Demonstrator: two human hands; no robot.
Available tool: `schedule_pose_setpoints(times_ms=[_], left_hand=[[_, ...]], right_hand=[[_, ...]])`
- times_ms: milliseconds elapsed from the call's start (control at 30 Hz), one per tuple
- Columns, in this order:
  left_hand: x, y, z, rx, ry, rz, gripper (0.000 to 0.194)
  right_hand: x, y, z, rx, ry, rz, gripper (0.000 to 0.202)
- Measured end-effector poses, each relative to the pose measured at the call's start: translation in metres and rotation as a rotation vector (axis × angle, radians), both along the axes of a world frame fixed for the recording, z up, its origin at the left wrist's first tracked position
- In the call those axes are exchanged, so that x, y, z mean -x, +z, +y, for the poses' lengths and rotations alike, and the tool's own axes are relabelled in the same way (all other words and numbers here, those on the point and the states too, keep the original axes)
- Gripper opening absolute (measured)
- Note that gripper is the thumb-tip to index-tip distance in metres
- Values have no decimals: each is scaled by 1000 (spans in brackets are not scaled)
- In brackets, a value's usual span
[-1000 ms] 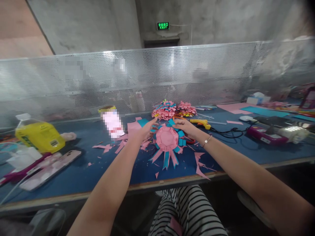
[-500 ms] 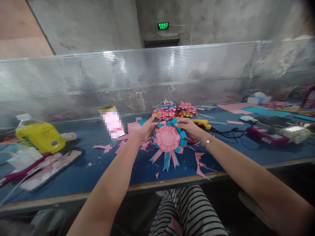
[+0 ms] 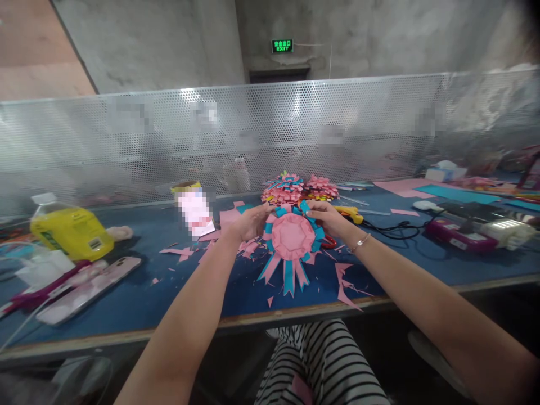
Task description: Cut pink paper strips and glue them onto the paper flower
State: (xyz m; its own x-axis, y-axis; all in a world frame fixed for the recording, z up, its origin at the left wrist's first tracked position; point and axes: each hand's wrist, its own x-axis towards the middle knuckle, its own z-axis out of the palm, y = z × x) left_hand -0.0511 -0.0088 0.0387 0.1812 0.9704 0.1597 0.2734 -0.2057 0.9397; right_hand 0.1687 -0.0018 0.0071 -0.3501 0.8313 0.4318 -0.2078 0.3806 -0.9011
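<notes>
Right hand (image 3: 328, 218) pinches a teal loop (image 3: 304, 207) at the rosette's (image 3: 292, 236) one o'clock. Left hand (image 3: 253, 223) curled at ten; can't tell whether it grips. Rosette between the hands, over the table (image 3: 139, 298), tails (image 3: 289, 277) towards six. Looks like paper: probably light, springy, easily creased; firmest hold likely the pink centre's edge, at three and nine. Rosette's back hidden, some left fingertips unclear.

Seen from the near edge's middle, the blue table (image 3: 236, 295) is strewn with scraps (image 3: 183, 253) at ten and two o'clock. A jug (image 3: 73, 233) is set at ten, a phone (image 3: 90, 289) laid at nine; rosettes (image 3: 283, 192) are piled at twelve, a glue gun (image 3: 352, 214) placed at one, a blue sheet (image 3: 455, 193) spread at two.
</notes>
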Motion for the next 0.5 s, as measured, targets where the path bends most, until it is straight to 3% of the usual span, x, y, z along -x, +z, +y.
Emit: schedule_pose_setpoints(times_ms=[100,167,400,500], left_hand=[[-2,-2,2,181,-204,-134,35],[-4,-4,3,202,-257,-197,31],[-17,-8,5,129,-70,-184,31],[-16,-8,4,116,-120,-155,36]], right_hand=[[0,1,0,-11,4,-7,13],[0,1,-1,-9,-4,-22,13],[1,1,-1,-23,33,10,11],[1,-2,2,0,15,9,13]])
